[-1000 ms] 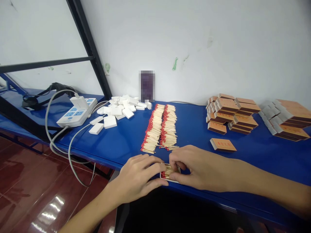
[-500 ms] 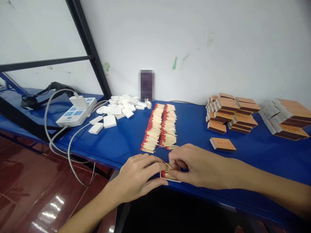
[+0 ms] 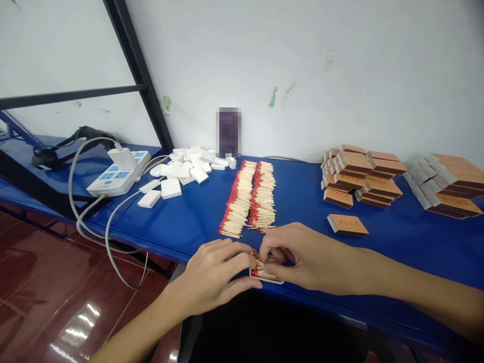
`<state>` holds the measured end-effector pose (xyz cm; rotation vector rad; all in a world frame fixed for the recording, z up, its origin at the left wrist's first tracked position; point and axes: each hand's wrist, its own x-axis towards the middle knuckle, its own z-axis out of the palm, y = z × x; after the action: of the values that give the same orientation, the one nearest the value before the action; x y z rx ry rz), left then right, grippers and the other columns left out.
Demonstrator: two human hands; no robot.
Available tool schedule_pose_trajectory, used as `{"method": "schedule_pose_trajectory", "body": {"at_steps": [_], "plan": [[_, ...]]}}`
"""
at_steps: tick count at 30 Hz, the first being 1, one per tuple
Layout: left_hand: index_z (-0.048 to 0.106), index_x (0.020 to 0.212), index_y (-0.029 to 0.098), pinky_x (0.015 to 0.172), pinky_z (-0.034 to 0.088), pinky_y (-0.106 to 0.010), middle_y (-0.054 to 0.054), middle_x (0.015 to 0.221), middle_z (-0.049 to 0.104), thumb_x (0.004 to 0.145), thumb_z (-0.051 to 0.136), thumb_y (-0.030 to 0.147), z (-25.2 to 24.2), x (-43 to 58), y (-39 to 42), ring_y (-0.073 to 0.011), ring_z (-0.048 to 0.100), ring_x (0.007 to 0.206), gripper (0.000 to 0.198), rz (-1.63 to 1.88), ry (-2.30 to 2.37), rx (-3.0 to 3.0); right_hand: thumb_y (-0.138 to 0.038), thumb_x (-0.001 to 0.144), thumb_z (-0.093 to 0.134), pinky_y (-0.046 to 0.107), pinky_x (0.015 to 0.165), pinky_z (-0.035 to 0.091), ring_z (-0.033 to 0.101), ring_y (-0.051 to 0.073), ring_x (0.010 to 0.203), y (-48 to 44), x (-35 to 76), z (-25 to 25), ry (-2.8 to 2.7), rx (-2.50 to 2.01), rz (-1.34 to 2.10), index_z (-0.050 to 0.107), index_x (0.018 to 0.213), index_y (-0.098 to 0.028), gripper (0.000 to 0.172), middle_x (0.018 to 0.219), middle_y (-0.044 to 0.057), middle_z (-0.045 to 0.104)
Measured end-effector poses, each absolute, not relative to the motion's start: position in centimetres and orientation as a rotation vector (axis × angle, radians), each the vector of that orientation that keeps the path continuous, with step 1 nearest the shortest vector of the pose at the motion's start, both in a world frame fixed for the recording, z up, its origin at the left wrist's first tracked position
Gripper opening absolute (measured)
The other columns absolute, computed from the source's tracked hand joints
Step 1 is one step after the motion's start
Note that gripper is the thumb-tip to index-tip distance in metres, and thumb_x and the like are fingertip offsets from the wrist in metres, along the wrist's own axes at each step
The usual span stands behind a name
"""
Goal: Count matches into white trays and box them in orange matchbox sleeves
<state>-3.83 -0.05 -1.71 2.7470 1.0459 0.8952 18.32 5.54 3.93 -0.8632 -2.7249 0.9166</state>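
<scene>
A small white matchbox tray point(image 3: 273, 280) with red-tipped matches point(image 3: 260, 271) in it lies at the table's front edge. My left hand point(image 3: 219, 269) grips its left end, thumb along the near side and fingers at the far side. Over the tray's right part, my right hand point(image 3: 302, 257) has thumb and forefinger bent together in a pinch on the matches; the fingertips partly cover them. Just beyond the hands lie two long rows of loose matches, a left row point(image 3: 239, 199) and a right row point(image 3: 262, 196), red heads to the left.
White tray pieces point(image 3: 171, 188) are heaped at the back left, beside a power strip point(image 3: 117, 174) with cables. A single matchbox point(image 3: 348, 225) lies to the right, before stacked matchboxes point(image 3: 351, 161) and another stack point(image 3: 454, 176). A blurred dark rectangle point(image 3: 228, 132) leans on the wall.
My right thumb and fingers have shifted slightly over the matches in the tray. My left hand keeps its place at the left end.
</scene>
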Motion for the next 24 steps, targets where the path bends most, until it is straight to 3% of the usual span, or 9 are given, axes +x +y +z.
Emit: {"method": "schedule_pose_trajectory", "body": {"at_steps": [8,17,21,24], "plan": [[0.061,0.101,0.021,0.08,0.05,-0.031,-0.004,0.115,0.067,0.101,0.052,0.038,-1.9,-4.1,-0.2,-0.0175,0.064,0.088,0.019,0.767,1.059,2.801,-0.022,0.081,0.06,0.023,0.054,0.034,0.045,0.01,0.059,5.6,18.7,4.3,-2.77,-0.911,0.918,0.06,0.074,-0.021,0.007,0.064,-0.006,0.055],[0.062,0.109,0.023,0.079,0.051,-0.032,-0.005,0.115,0.064,0.103,0.047,0.035,-1.7,-4.1,-0.1,-0.0187,0.063,0.09,0.02,0.757,1.083,2.834,-0.028,0.088,0.059,0.023,0.054,0.033,0.047,0.01,0.059,6.1,18.8,4.1,-2.759,-0.878,0.9,0.061,0.078,-0.021,0.013,0.066,-0.005,0.054],[0.062,0.112,0.023,0.08,0.052,-0.033,-0.004,0.115,0.065,0.102,0.049,0.038,-1.5,-4.2,-0.2,-0.0194,0.063,0.091,0.022,0.754,1.048,2.801,-0.042,0.095,0.049,0.027,0.059,0.039,0.056,0.015,0.065,6.1,21.2,4.7,-2.758,-1.034,0.659,0.064,0.086,-0.025,0.025,0.074,0.0,0.064],[0.059,0.122,0.027,0.08,0.053,-0.034,-0.005,0.116,0.064,0.104,0.044,0.033,-1.5,-4.0,-0.3,-0.0209,0.064,0.095,0.024,0.792,1.054,2.837,-0.041,0.097,0.042,0.038,0.07,0.046,0.065,0.025,0.078,6.4,25.2,4.4,-2.718,-1.241,0.263,0.064,0.103,-0.024,0.028,0.095,0.008,0.07]]}}
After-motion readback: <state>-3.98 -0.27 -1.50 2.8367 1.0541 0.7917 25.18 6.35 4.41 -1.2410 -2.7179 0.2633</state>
